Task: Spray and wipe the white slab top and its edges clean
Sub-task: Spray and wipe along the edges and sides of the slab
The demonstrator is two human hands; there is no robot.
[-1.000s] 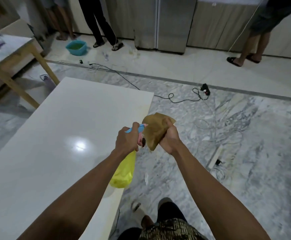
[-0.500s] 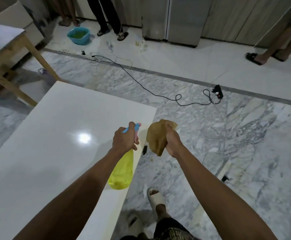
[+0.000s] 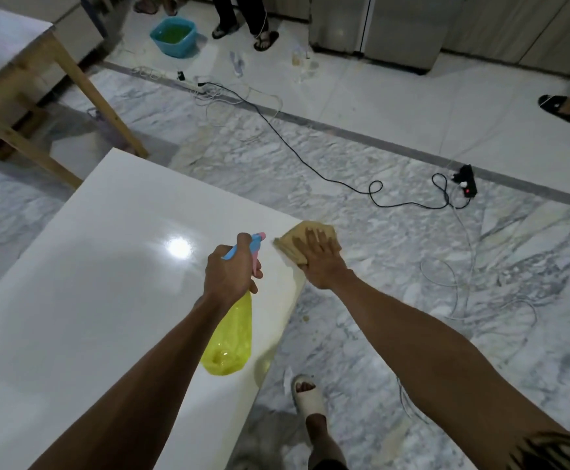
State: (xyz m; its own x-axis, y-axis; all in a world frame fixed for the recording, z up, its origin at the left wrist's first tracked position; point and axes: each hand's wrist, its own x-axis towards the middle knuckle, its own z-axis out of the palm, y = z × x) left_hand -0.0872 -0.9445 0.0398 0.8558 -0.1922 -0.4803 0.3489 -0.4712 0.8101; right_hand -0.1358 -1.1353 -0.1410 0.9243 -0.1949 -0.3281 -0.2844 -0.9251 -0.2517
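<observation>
Pressing a tan cloth [image 3: 305,239] flat against the far right corner of the white slab [image 3: 83,266], the right hand [image 3: 320,261] is lying with fingers straight and spread on top of it; part of the cloth is overhanging the slab's right edge. The left hand [image 3: 231,271] is gripping the neck of a spray bottle [image 3: 231,337], fingers curled round its blue-and-pink trigger head, with the yellow body hanging tilted toward the near side above the slab, just beside the right edge. The slab is occupying the left half of the view, a bright glare spot showing on its glossy top. A black cord [image 3: 314,164] is trailing across the marble floor [image 3: 412,266] to the right, and a teal basin [image 3: 173,35] is sitting at the far left.
</observation>
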